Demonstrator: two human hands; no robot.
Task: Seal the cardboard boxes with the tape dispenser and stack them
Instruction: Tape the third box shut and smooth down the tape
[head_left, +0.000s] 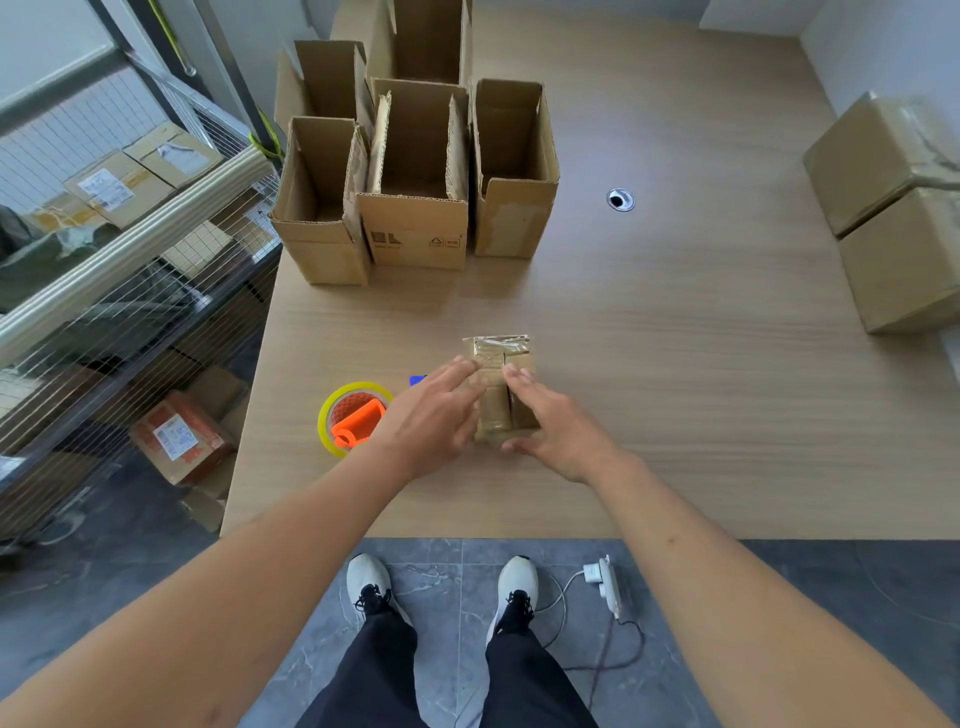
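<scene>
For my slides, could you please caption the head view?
Both hands press a taped box beside the tape dispenser; open boxes wait.

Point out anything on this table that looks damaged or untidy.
The open box in the middle of the back cluster has ragged, torn side flaps. On the small box under both hands, the tape at the far end lies wrinkled and bunched. The stacked sealed boxes at right also show crinkled tape.

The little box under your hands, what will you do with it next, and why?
Probably lift the small box over to the stacked boxes on the right. Tape already shines across its closed flaps, both hands rest on it, and the tape dispenser lies aside.
</scene>
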